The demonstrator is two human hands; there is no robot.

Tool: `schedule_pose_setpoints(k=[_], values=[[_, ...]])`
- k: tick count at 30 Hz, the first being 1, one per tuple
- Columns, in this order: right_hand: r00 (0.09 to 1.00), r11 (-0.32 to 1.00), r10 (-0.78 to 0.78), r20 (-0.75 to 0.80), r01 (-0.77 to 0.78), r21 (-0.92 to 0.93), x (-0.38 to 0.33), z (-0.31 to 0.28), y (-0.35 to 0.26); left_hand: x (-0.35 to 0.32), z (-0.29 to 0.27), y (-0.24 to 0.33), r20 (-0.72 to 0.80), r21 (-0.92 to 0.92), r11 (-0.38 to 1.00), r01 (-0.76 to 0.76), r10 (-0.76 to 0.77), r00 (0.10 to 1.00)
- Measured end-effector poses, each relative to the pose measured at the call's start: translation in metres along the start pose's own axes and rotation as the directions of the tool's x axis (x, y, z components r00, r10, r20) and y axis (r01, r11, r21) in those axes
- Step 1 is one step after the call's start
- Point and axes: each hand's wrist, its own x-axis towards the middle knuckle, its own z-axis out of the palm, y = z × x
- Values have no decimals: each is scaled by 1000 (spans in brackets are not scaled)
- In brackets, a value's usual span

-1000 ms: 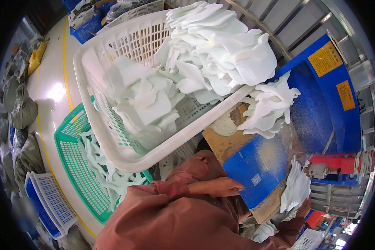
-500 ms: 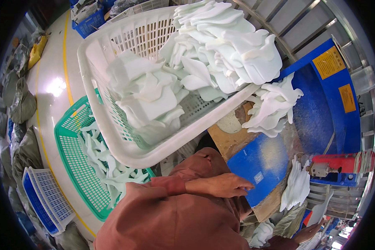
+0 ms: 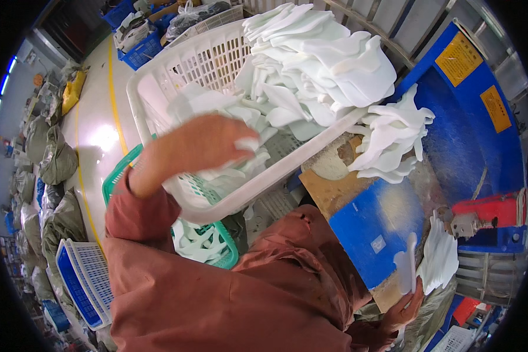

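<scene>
Matt white foam pieces (image 3: 322,64) fill a glossy perforated plastic basket (image 3: 217,64).

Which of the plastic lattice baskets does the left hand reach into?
The left hand reaches into the white plastic lattice basket of white foam pieces, not the green basket beneath or the blue basket.

White foam pieces (image 3: 311,64) heaped in tilted white basket (image 3: 176,76).

factory floor | blue machine (image 3: 452,135) | stacked crates (image 3: 79,281) | filled sacks (image 3: 56,158)
</scene>
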Motion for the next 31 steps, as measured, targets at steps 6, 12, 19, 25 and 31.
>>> schedule_pose_setpoints(k=[6, 12, 19, 25, 31], values=[[997, 998, 35, 71, -39, 46, 14, 22, -15, 115, 68, -148, 49, 51, 990, 134, -136, 989], [983, 992, 122, 140, -118, -38, 32, 18, -23, 148, 222, -206, 16, 167, 913, 373, -381, 924], [964, 985, 170, 206, -169, -21, 53, 30, -18, 126, 214, -234, 358, 101, 927, 361, -372, 856], [940, 974, 218, 262, -227, 5, 49, 47, -10, 116, 213, -233, 289, 9, 945, 326, -315, 904], [942, 974, 215, 257, -228, 22, 55, 58, -5, 152, 196, -242, 153, -78, 896, 437, -422, 893]])
